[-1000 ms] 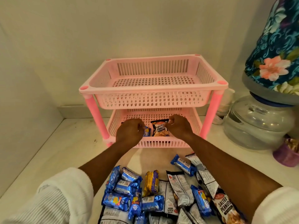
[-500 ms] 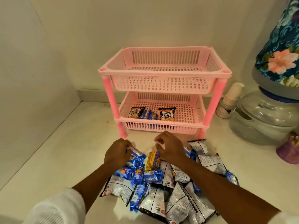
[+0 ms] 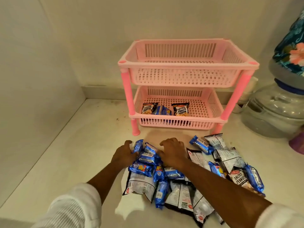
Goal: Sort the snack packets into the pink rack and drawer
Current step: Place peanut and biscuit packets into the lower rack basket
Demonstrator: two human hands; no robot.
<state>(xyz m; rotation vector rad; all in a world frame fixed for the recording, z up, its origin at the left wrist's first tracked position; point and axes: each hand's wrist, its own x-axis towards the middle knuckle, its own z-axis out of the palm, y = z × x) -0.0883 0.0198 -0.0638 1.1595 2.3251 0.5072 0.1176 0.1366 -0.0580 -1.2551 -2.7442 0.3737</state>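
The pink rack [image 3: 187, 65] stands against the back wall with its top tier bare. Its lower tier [image 3: 205, 111] holds two salted peanut packets [image 3: 180, 109] and a blue biscuit packet [image 3: 162, 110] between them. A pile of snack packets [image 3: 179, 191] lies on the counter in front of the rack: blue biscuit packets at the left, silver and black peanut packets behind and to the right. My left hand [image 3: 123, 154] curls around a blue biscuit packet [image 3: 137, 146] at the pile's left edge. My right hand [image 3: 172, 152] lies palm down on the pile; what is under it is hidden.
A clear water jar [image 3: 276, 112] with a floral cover [image 3: 291, 50] stands to the right of the rack. A purple cup [image 3: 297, 142] sits at the right edge. Walls close in the counter at the left and back. Bare counter [image 3: 74, 153] stretches to the left.
Both hands have drawn back from the rack's lower tier to the pile on the counter. The peanut and biscuit packets stay behind in the lower tier.
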